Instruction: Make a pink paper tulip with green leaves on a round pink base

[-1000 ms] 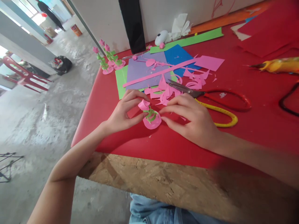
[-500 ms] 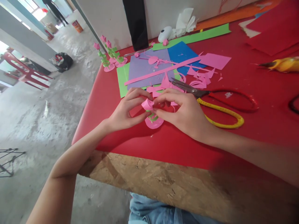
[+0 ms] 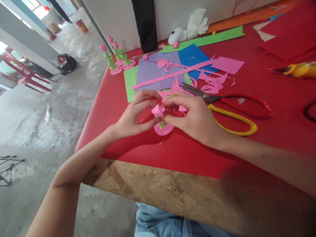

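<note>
Head view shows the red worktop [image 3: 247, 141], one pair of scissors [image 3: 222, 105], and both hands, left hand [image 3: 134, 115] and right hand [image 3: 195, 118], pinching one pink paper flower [image 3: 160, 117]; the right hand has moved closer since before.

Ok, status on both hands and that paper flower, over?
Left hand and right hand both pinching the pink paper flower. Its round base on the red table. Scissors beside right hand, apart.

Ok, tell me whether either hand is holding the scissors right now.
No, the scissors lie on the red table beside the right hand, and both it and the left hand pinch the pink paper flower.
</note>
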`<state>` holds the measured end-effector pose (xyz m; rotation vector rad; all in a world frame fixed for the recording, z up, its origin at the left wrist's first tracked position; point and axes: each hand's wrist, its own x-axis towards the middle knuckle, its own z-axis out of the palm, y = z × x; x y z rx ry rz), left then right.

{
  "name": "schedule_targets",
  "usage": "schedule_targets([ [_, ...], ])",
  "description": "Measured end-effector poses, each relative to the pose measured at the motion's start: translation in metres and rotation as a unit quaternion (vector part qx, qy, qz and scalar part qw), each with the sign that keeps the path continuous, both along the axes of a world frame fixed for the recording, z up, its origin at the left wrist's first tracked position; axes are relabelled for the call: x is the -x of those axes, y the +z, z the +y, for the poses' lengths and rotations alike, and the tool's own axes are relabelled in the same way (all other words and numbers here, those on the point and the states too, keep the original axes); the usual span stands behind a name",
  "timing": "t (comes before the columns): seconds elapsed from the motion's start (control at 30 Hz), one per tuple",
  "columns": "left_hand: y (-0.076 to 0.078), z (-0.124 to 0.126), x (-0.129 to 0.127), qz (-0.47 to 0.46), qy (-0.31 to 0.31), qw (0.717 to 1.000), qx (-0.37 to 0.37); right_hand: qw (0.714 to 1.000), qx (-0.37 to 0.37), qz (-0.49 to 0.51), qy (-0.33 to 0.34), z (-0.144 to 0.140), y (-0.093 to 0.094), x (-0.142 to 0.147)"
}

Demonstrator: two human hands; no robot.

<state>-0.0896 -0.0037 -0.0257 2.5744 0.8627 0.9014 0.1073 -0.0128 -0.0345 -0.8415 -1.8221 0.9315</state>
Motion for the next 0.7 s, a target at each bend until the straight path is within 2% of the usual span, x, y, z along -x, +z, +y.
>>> schedule_targets([
  [0.13, -0.003, -0.002, 0.005, -0.05, 0.018, 0.998, 0.034, 1.0, 0.002, 0.002, -0.007, -0.001, 0.0, -0.001],
  [0.3, -0.02, -0.008, 0.017, -0.165, 0.073, 0.971, 0.157, 1.0, 0.021, -0.002, 0.0, -0.002, 0.001, -0.002],
  [0.43, -0.026, -0.014, 0.018, -0.148, 0.064, 0.951, 0.262, 1.0, 0.017, 0.012, -0.003, -0.003, 0.0, -0.001],
  [0.53, -0.025, -0.015, 0.011, -0.125, 0.045, 0.952, 0.276, 1.0, 0.016, 0.015, 0.0, -0.004, -0.002, -0.001],
  [0.7, -0.028, -0.015, 0.001, -0.147, 0.051, 0.952, 0.264, 1.0, 0.01, 0.003, -0.002, -0.004, -0.002, -0.002],
])
